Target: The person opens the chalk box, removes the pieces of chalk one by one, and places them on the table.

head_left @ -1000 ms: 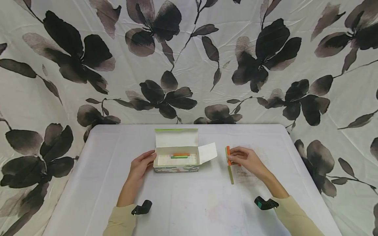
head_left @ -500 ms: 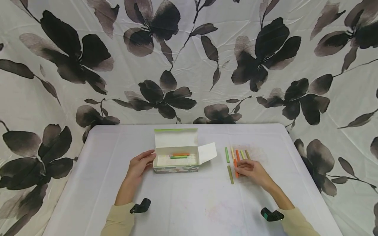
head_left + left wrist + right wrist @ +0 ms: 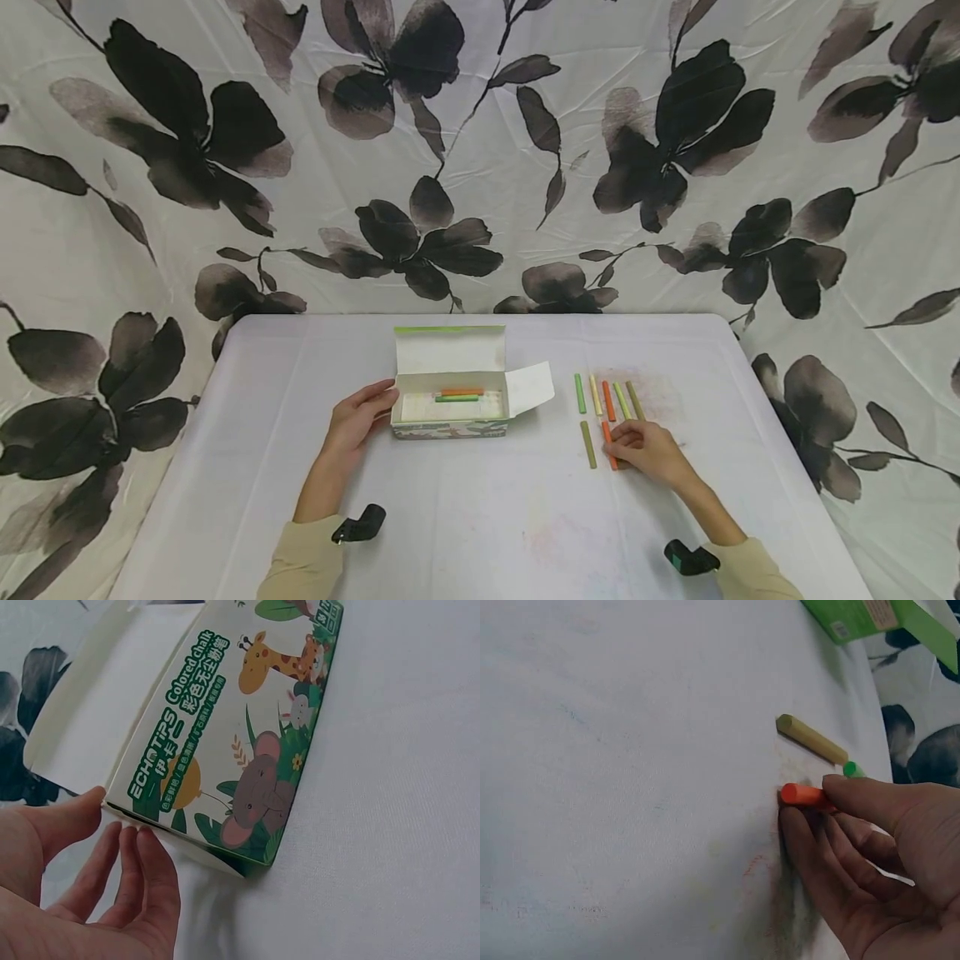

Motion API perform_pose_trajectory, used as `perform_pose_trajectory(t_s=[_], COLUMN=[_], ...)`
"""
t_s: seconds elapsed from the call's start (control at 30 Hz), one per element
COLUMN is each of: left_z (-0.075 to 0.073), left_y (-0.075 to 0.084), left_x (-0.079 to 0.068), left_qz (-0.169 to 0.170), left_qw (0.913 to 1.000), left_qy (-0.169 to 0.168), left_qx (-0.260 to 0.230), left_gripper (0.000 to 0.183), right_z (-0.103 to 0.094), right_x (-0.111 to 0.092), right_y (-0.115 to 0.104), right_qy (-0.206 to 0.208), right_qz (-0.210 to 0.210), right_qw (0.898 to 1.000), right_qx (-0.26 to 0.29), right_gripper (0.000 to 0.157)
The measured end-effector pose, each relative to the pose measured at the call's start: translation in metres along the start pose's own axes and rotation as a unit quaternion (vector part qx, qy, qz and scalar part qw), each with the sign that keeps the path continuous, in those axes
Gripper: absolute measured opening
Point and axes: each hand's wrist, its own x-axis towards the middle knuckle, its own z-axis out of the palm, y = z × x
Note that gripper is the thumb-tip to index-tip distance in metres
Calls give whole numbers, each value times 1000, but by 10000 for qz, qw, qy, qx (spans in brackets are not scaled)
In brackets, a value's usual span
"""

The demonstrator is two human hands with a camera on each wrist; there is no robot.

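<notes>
Front: right hand pinches an orange chalk stick between thumb and fingertips, long side pointing away; likely gripped that way to line it up with its neighbours. Can't tell if it's fully on the white table. Olive stick lies just left of it. Left hand grips the chalk box at its left end, thumb at the top edge, probably steadying it. Box stands open, side flap out right; inside, an orange stick lies behind a green stick. Behind the held stick, a row of five sticks, apart, seemingly spaced on purpose. Lid up at back; floral cloth beyond.
</notes>
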Motion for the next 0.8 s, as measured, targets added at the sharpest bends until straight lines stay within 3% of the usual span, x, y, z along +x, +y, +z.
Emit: perform_pose_trajectory(t_s=[0.23,0.4,0.8], left_z=[1,1,2], left_y=[-1,-1,-2], left_x=[1,0,-1], left_qz=[4,-12,-23], left_qw=[10000,10000,10000], left_qy=[19,19,-19], left_qx=[-57,-46,-80], left_gripper=[49,50,52], right_z=[0,-5,-21], right_x=[1,5,21], right_y=[-9,-18,-50], right_qy=[126,207,445], right_qz=[-77,-236,-773], right_qw=[9985,9981,9947], right_qx=[-521,-521,-508], right_gripper=[15,9,12])
